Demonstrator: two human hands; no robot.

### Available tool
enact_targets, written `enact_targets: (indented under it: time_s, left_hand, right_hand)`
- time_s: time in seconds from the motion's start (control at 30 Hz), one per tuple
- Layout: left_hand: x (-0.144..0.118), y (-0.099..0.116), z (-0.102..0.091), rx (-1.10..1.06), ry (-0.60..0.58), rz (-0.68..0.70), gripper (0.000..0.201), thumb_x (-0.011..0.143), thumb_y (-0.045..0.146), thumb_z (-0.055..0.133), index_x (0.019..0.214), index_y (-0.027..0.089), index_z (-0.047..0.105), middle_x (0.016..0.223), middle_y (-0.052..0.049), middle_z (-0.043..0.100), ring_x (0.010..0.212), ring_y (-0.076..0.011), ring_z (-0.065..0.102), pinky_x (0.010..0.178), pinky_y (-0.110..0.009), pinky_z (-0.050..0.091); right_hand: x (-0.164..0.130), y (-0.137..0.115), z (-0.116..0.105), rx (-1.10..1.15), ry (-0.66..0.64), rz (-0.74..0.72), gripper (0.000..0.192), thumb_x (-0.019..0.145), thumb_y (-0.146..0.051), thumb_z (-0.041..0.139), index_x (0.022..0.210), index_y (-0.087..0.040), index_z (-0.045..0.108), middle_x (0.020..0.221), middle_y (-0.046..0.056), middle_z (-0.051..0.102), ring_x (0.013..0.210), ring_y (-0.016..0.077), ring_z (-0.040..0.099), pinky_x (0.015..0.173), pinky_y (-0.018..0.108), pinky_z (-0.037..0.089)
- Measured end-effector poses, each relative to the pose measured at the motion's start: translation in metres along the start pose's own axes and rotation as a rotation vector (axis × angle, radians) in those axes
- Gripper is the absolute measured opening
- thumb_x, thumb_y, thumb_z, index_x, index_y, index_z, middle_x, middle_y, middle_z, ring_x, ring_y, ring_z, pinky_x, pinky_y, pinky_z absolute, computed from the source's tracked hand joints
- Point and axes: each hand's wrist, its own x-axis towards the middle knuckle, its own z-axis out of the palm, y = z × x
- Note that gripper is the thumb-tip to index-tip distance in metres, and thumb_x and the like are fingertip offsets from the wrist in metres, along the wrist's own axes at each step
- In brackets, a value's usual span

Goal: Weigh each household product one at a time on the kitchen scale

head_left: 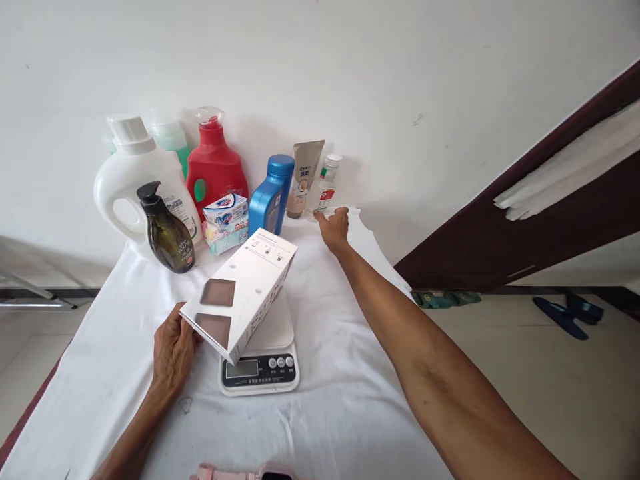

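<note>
Gripping a long white carton (pixel 241 293) with two brown windows, tilted over the kitchen scale (pixel 260 363), left hand (pixel 173 350) fingers clamp its edge; right hand (pixel 334 229), fingers loosely curled, reaches beside the small clear bottle (pixel 326 187).

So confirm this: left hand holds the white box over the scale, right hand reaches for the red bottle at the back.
Not quite. In the head view the right hand reaches the small clear bottle beside the beige tube, not the red one. The left hand does hold the white box over the scale.
</note>
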Motion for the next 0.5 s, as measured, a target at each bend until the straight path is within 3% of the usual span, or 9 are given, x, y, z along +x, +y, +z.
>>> enact_targets:
  time_s: [0.23, 0.37, 0.5]
  left_hand:
    - [0.001, -0.001, 0.0, -0.03, -0.02, 0.026, 0.042, 0.088, 0.061, 0.057, 0.068, 0.024, 0.06, 0.049, 0.002, 0.046, 0.049, -0.0175, 0.042, 0.047, -0.028, 0.037]
    - [0.001, -0.003, 0.002, -0.05, -0.001, 0.052, 0.044, 0.088, 0.064, 0.057, 0.069, 0.025, 0.06, 0.048, 0.002, 0.044, 0.048, -0.0178, 0.039, 0.047, -0.029, 0.037]
    - [0.001, -0.002, 0.001, -0.049, -0.013, 0.038, 0.043, 0.088, 0.063, 0.057, 0.071, 0.024, 0.062, 0.049, 0.002, 0.046, 0.051, -0.0185, 0.042, 0.05, -0.029, 0.039]
  right_hand:
    - [0.028, -0.01, 0.024, -0.057, 0.016, 0.078, 0.045, 0.088, -0.041, 0.074, 0.121, -0.022, 0.049, 0.126, 0.018, 0.063, 0.126, 0.0382, 0.058, 0.105, 0.053, 0.046]
    - [0.031, -0.009, 0.024, -0.083, 0.039, 0.106, 0.041, 0.088, -0.036, 0.072, 0.12, -0.024, 0.05, 0.13, 0.019, 0.059, 0.125, 0.0391, 0.058, 0.102, 0.053, 0.047]
    - [0.031, -0.004, 0.017, -0.092, 0.02, 0.065, 0.028, 0.087, -0.03, 0.068, 0.109, -0.025, 0.051, 0.122, 0.014, 0.062, 0.118, 0.0342, 0.059, 0.102, 0.05, 0.046]
